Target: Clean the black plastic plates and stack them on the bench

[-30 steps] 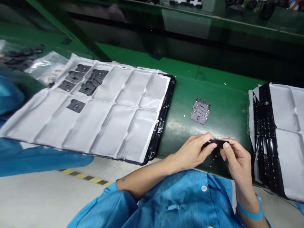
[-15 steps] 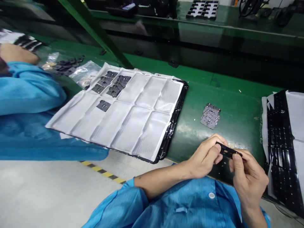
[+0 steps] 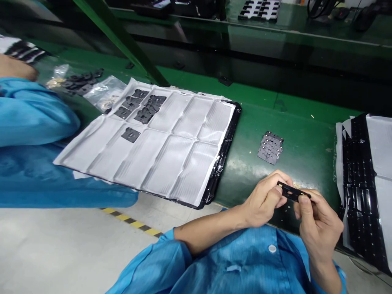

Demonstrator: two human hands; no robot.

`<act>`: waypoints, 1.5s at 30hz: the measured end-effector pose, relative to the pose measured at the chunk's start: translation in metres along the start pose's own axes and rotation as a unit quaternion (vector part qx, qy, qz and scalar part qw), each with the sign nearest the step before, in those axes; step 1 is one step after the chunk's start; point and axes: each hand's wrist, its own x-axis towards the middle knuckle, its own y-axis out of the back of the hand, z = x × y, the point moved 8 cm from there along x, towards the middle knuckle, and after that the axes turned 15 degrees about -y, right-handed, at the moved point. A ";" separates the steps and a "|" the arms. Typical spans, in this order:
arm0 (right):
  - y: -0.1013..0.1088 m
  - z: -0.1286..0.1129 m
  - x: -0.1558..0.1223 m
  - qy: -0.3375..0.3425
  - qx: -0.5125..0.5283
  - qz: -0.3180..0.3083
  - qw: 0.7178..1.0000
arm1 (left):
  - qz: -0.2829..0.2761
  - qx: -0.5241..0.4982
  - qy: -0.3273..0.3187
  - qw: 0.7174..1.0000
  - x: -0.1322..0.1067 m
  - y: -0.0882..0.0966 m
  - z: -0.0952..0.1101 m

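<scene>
Both my hands pinch one small flat black plastic part [image 3: 293, 192] just above the near edge of the green bench [image 3: 300, 122]. My left hand [image 3: 265, 200] grips its left end with bent fingers. My right hand [image 3: 320, 226] holds its right end between thumb and forefinger. A short stack of similar black parts [image 3: 270, 147] lies on the bench just beyond my hands.
A large white-lined tray [image 3: 171, 159] with black rim lies to the left and holds a few black parts [image 3: 142, 107] in its far cells. Another tray stack [image 3: 364, 179] sits at the right edge. A co-worker's blue sleeve [image 3: 33, 118] fills the left side, with clear bags [image 3: 104, 93] and loose parts behind.
The view has shifted, so the trays sit further right and lower than one second ago. The black part between my fingers has tilted slightly; my hands stay together on it.
</scene>
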 end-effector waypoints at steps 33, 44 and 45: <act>-0.001 0.005 0.006 -0.012 -0.027 -0.054 0.998 | 0.020 0.023 -0.020 0.999 0.006 0.001 -0.011; 0.000 0.009 0.009 -0.028 -0.033 -0.058 0.997 | 0.016 -0.020 0.027 0.999 0.003 0.000 -0.009; -0.001 0.009 0.009 -0.027 -0.035 -0.058 0.997 | 0.019 -0.013 0.028 0.999 0.003 0.001 -0.009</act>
